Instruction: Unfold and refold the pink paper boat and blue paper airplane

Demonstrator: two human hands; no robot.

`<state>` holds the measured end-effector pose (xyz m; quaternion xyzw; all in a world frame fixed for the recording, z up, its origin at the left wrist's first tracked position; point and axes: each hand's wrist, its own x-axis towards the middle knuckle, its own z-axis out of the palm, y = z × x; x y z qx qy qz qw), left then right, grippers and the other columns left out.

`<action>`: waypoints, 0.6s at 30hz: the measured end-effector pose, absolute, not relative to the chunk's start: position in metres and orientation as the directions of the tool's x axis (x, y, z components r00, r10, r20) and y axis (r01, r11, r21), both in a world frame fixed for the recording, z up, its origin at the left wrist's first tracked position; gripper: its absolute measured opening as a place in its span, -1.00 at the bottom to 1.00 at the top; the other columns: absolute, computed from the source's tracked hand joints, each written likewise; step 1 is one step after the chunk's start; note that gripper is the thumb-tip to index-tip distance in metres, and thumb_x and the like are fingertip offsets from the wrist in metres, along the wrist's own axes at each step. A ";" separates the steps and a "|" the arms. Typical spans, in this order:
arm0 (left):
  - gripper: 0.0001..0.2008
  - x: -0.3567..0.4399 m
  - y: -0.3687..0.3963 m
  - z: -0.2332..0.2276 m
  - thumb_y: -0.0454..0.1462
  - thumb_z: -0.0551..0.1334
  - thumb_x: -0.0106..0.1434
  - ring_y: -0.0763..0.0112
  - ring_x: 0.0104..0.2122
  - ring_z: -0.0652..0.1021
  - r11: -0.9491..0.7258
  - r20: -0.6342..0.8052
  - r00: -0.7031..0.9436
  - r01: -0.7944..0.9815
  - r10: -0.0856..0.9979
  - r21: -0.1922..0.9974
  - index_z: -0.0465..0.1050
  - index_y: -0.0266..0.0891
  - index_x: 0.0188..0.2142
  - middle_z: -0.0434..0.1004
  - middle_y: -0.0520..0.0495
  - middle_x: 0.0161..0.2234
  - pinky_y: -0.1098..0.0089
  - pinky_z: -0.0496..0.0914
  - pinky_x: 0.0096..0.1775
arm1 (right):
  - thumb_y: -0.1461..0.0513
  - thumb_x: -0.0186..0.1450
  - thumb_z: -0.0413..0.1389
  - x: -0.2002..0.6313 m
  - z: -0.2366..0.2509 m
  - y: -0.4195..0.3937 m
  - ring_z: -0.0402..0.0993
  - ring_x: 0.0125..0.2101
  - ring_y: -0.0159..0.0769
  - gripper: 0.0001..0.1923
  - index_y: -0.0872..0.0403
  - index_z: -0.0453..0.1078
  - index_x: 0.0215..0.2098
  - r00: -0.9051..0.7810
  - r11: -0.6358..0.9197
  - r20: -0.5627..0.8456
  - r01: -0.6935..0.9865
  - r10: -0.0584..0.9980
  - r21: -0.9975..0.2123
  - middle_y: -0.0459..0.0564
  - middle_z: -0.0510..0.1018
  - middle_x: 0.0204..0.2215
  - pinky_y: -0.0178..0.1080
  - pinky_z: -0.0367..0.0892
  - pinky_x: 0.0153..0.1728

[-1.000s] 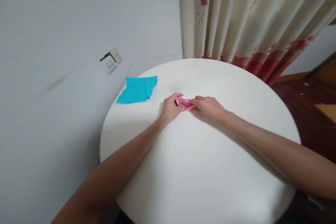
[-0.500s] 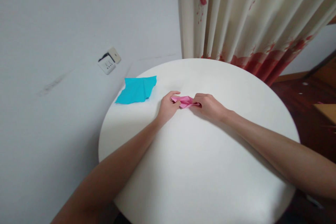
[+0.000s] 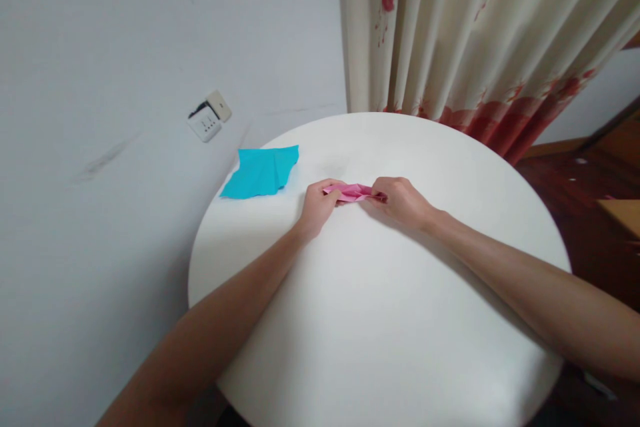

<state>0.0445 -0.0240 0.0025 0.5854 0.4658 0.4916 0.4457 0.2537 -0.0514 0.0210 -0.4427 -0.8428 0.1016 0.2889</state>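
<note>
A folded piece of pink paper (image 3: 355,192) is stretched between my two hands near the middle of the round white table (image 3: 350,307). My left hand (image 3: 319,203) pinches its left end, with the thumb on the near side. At the right end, my right hand (image 3: 400,200) grips the paper with curled fingers, which partly hide that edge. Creases and raised folds run along the paper's visible middle. To the left of my left hand, a sheet of blue paper (image 3: 260,172) with a crease lies at the table's left rim.
A grey-white wall (image 3: 125,27) with an outlet (image 3: 205,123) borders the table on the left. Behind the table hangs a cream curtain (image 3: 450,33) with red flowers. Dark wooden floor (image 3: 560,140) shows at the right.
My left fingers have closed onto the left end of the pink paper, which looks flatter and narrower. The right hand has hardly moved, and the blue paper stays in place.
</note>
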 end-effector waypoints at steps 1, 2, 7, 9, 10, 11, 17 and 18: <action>-0.76 0.044 -0.024 0.002 -0.40 0.16 0.02 0.45 -0.48 0.53 -0.170 0.162 0.082 0.098 0.983 0.981 0.61 -0.26 -0.38 0.60 -0.02 -0.45 0.48 0.41 -0.43 | 0.28 0.31 0.07 0.254 0.021 -0.051 0.33 -0.46 -0.36 -0.82 0.10 0.39 -0.46 -0.439 0.588 0.399 0.686 0.805 -0.429 -0.03 0.51 -0.46 -0.31 0.14 -0.37; -0.75 0.044 -0.024 0.002 -0.39 0.16 0.02 0.45 -0.47 0.53 -0.169 0.162 0.082 0.088 0.983 0.982 0.62 -0.26 -0.38 0.60 -0.03 -0.46 0.47 0.41 -0.43 | 0.28 0.31 0.07 0.254 0.020 -0.051 0.33 -0.46 -0.36 -0.83 0.10 0.40 -0.45 -0.437 0.586 0.401 0.687 0.805 -0.430 -0.03 0.51 -0.46 -0.31 0.14 -0.38; -0.73 0.045 -0.023 0.002 -0.40 0.14 0.02 0.41 -0.46 0.56 -0.142 0.136 0.093 0.058 0.986 0.988 0.63 -0.27 -0.38 0.62 -0.04 -0.46 0.43 0.45 -0.37 | 0.33 0.30 0.04 0.255 0.024 -0.052 0.41 -0.40 -0.32 -0.83 0.11 0.50 -0.30 -0.478 0.625 0.407 0.648 0.778 -0.435 -0.01 0.56 -0.38 -0.31 0.19 -0.32; -0.73 0.046 -0.025 0.004 -0.40 0.15 0.02 0.39 -0.43 0.58 -0.151 0.143 0.098 0.077 0.985 0.985 0.64 -0.27 -0.36 0.64 -0.05 -0.44 0.42 0.47 -0.36 | 0.34 0.30 0.04 0.254 0.026 -0.053 0.44 -0.36 -0.30 -0.78 0.10 0.52 -0.21 -0.511 0.645 0.395 0.631 0.764 -0.431 0.02 0.59 -0.33 -0.30 0.21 -0.28; -0.73 0.047 -0.026 0.005 -0.40 0.16 0.03 0.38 -0.42 0.58 -0.160 0.151 0.100 0.090 0.983 0.983 0.64 -0.27 -0.35 0.65 -0.05 -0.42 0.41 0.47 -0.35 | 0.35 0.30 0.04 0.254 0.027 -0.053 0.45 -0.36 -0.29 -0.77 0.10 0.53 -0.19 -0.522 0.646 0.381 0.634 0.763 -0.424 0.02 0.59 -0.32 -0.30 0.21 -0.28; -0.73 0.047 -0.027 0.006 -0.40 0.17 0.02 0.37 -0.39 0.59 -0.168 0.158 0.103 0.099 0.982 0.981 0.65 -0.27 -0.34 0.66 -0.05 -0.41 0.41 0.48 -0.34 | 0.35 0.31 0.04 0.253 0.027 -0.053 0.45 -0.36 -0.29 -0.77 0.10 0.54 -0.20 -0.529 0.643 0.367 0.642 0.765 -0.417 0.03 0.59 -0.33 -0.30 0.21 -0.28; -0.73 0.048 -0.025 0.004 -0.40 0.16 0.05 0.35 -0.36 0.58 -0.163 0.154 0.104 0.090 0.983 0.982 0.64 -0.29 -0.33 0.67 -0.10 -0.34 0.43 0.43 -0.36 | 0.36 0.32 0.03 0.250 0.025 -0.053 0.44 -0.39 -0.31 -0.77 0.11 0.55 -0.30 -0.517 0.640 0.377 0.648 0.768 -0.414 0.03 0.59 -0.36 -0.30 0.21 -0.31; -0.76 0.047 -0.024 0.003 -0.38 0.18 0.07 0.36 -0.38 0.57 -0.151 0.145 0.089 0.071 0.985 0.986 0.64 -0.30 -0.34 0.66 -0.11 -0.36 0.43 0.41 -0.37 | 0.36 0.32 0.04 0.250 0.024 -0.053 0.45 -0.38 -0.31 -0.78 0.12 0.55 -0.31 -0.514 0.644 0.389 0.639 0.765 -0.422 0.04 0.60 -0.35 -0.30 0.21 -0.31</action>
